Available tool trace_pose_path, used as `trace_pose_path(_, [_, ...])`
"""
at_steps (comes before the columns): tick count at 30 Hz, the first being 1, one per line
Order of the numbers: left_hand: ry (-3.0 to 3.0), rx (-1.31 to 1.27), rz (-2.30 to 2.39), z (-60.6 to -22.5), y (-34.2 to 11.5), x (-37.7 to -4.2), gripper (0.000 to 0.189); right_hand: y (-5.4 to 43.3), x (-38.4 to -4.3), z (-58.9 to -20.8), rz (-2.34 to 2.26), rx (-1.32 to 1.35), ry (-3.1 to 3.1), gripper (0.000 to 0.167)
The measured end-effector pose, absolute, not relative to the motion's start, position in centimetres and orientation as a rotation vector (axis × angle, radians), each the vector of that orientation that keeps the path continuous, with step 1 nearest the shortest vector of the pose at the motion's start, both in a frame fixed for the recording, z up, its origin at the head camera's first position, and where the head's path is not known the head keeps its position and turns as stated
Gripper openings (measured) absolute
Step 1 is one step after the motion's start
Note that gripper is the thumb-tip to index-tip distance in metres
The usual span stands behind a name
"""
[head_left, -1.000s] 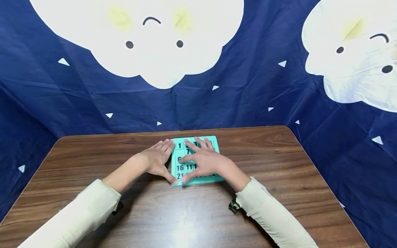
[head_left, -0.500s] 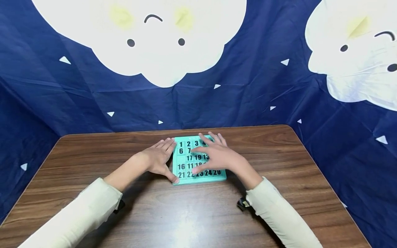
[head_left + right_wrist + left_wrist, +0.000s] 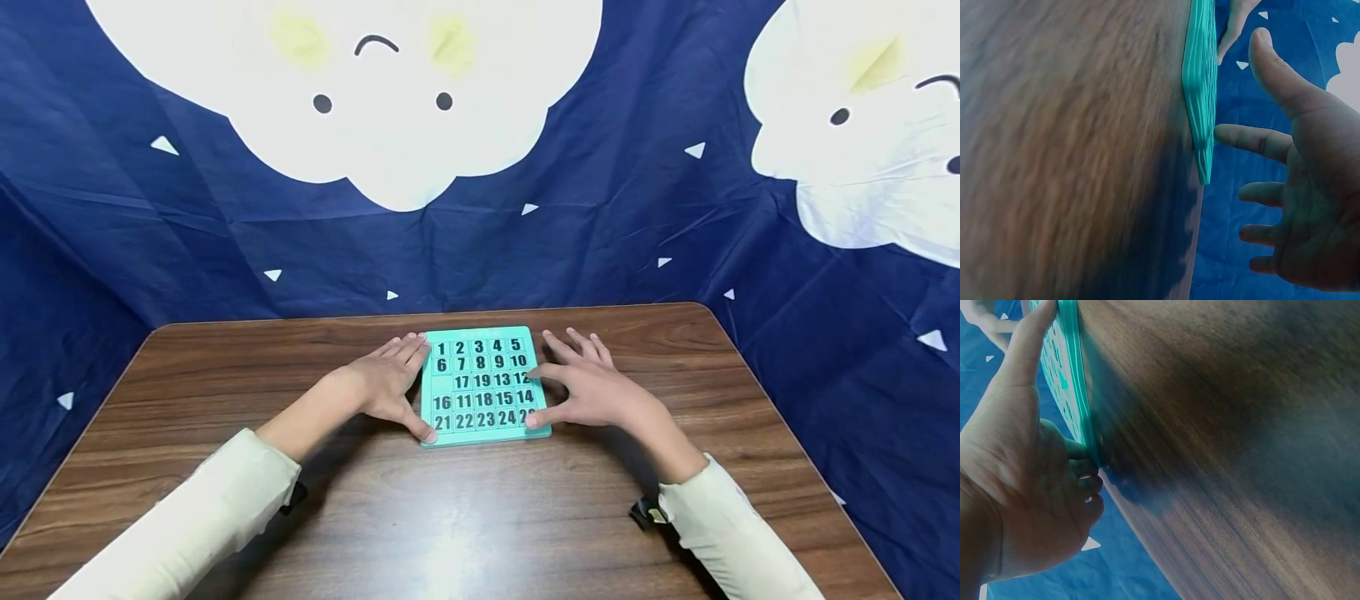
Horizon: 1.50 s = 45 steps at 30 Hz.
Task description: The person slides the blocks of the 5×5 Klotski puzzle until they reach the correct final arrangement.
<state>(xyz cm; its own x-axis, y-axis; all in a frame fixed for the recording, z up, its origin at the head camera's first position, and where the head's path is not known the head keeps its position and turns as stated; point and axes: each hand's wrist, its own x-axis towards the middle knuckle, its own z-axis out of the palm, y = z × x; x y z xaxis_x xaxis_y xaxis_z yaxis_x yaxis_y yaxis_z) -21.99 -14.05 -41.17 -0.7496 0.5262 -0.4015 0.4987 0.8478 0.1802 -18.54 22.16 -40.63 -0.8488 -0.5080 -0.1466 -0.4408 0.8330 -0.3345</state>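
Right hand [image 3: 596, 393] rightward (table [image 3: 375, 508], blue backdrop [image 3: 600, 242])

Smooth plastic puzzle [image 3: 486, 389], glossy wood table [image 3: 360, 508]

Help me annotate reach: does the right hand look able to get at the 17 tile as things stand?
Probably yes: the right hand is over the right edge of the number board, nothing covers the 17 tile, and the left hand is at the opposite edge, clear of that tile.
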Motion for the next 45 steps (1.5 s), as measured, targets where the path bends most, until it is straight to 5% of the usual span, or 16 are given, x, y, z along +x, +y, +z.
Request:
trace_pose_path(22, [2.578,0.765,0.053,-41.2,-13.8,-22.0,0.161,22.4,-17.9,-41.5,-0.415,-0.752,2.815,0.08])
trace_pose_path(45, [2.559,0.729,0.025,-41.1,-13.8,-22.2,0.158,12.2,-18.2,-41.4,-0.323,-0.989,2.646,0.092])
